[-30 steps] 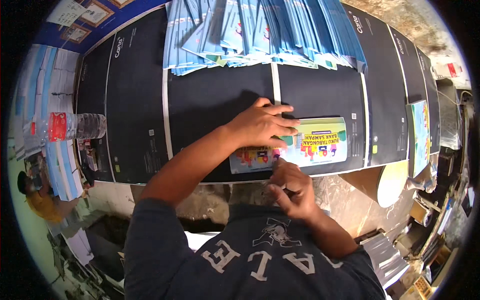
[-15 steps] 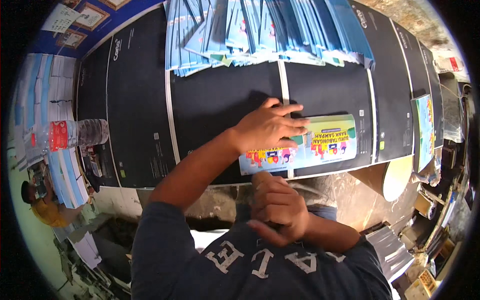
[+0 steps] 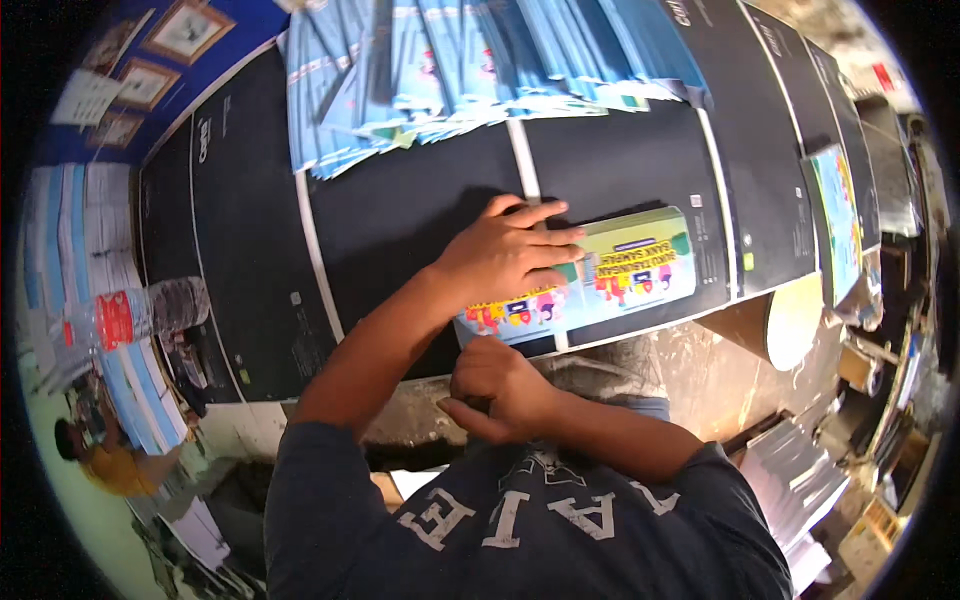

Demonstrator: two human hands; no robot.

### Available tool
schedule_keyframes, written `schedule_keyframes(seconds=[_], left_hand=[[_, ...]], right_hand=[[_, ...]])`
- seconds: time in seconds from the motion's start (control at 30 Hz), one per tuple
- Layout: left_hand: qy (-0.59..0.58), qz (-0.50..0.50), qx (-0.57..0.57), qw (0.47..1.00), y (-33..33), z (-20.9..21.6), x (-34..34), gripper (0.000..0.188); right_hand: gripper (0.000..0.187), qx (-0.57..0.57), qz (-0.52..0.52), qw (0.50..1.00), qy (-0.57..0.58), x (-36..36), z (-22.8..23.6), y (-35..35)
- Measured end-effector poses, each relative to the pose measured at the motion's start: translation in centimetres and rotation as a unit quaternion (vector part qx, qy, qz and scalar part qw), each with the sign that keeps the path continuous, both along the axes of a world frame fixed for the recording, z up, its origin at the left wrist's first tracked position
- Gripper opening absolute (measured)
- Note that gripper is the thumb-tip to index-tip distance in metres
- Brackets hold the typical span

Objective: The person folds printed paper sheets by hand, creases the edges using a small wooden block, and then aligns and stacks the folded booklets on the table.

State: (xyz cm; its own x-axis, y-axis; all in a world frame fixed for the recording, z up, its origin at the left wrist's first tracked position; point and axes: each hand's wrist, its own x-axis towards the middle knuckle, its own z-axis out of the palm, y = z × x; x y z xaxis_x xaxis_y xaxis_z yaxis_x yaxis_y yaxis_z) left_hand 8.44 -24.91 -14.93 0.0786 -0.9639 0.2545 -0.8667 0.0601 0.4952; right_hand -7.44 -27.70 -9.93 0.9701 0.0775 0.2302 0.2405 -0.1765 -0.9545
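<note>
A glossy colourful printed booklet point(image 3: 640, 285), showing two matching cover pictures side by side, lies near the front edge of the black-covered table point(image 3: 420, 200). My left hand point(image 3: 510, 255) rests flat over its left part, fingers spread and pointing right. That hand hides some of the left picture. My right hand point(image 3: 495, 385) is curled up at the booklet's near left corner, just off the table's front edge. Whatever its fingers hold, if anything, is hidden.
Overlapping blue booklets point(image 3: 470, 60) fill the far side. Another booklet pile point(image 3: 838, 220) stands at the right edge, above a cardboard tube point(image 3: 790, 325). To the left are a large plastic bottle point(image 3: 125, 318) and stacked paper point(image 3: 80, 220). A person in yellow point(image 3: 115, 470) is at far left.
The whole view has shifted a little. My right hand has moved slightly left along the booklet's near edge, still curled. My left hand stays spread on the booklet.
</note>
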Motion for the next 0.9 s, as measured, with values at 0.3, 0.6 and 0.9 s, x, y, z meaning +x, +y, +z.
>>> schedule_keyframes(seconds=[0.3,0.6,0.9], left_hand=[[-0.017,-0.020,0.048,0.999,-0.8,-0.6,0.5,0.044],[-0.108,-0.035,0.183,0.977,-1.5,4.1,-0.2,0.056],[-0.183,-0.057,0.245,0.950,-4.8,7.1,-2.8,0.036]], right_hand=[[0.020,0.045,-0.092,0.994,0.027,-4.1,-0.2,-8.7],[0.024,0.104,-0.108,0.986,-0.067,-3.9,2.9,-9.8],[0.020,0.090,-0.144,0.985,-0.038,-5.3,-1.2,-12.1]])
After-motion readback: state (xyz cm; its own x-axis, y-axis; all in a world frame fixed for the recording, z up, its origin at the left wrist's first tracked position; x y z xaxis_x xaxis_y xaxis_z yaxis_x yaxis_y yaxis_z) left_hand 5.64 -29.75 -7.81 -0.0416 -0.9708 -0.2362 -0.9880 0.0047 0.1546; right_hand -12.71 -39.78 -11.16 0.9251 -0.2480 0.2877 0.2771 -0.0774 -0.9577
